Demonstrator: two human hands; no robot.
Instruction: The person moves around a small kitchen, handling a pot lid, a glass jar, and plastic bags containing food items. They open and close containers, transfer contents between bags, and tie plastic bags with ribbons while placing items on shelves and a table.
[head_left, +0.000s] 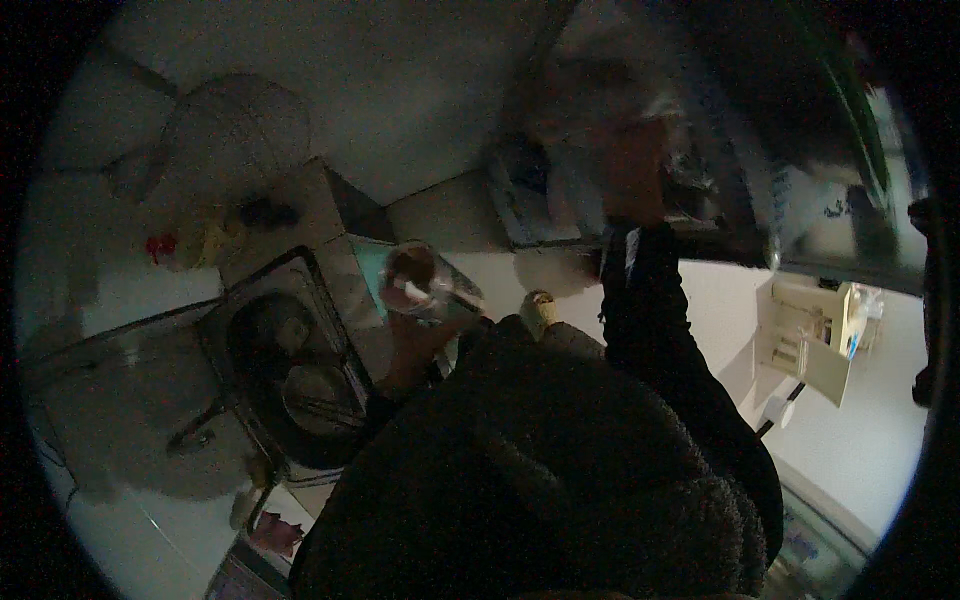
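My left hand (420, 337) is at the middle left, shut on a clear container (411, 281) with something brown in it. It is held beside a sink (251, 330) that has a pan or bowl (319, 394) in it. My right arm, in a dark sleeve, stretches up to the upper right, and my right hand (636, 169) is blurred among shiny, transparent things on a dark surface. Whether it holds anything cannot be told in the dim light.
A faucet (196, 436) stands on the sink's left side. Red (161, 247) and yellow items lie above the sink. A pale shelf unit (814, 322) stands at the far right. My slippered foot (540, 309) shows on the floor below.
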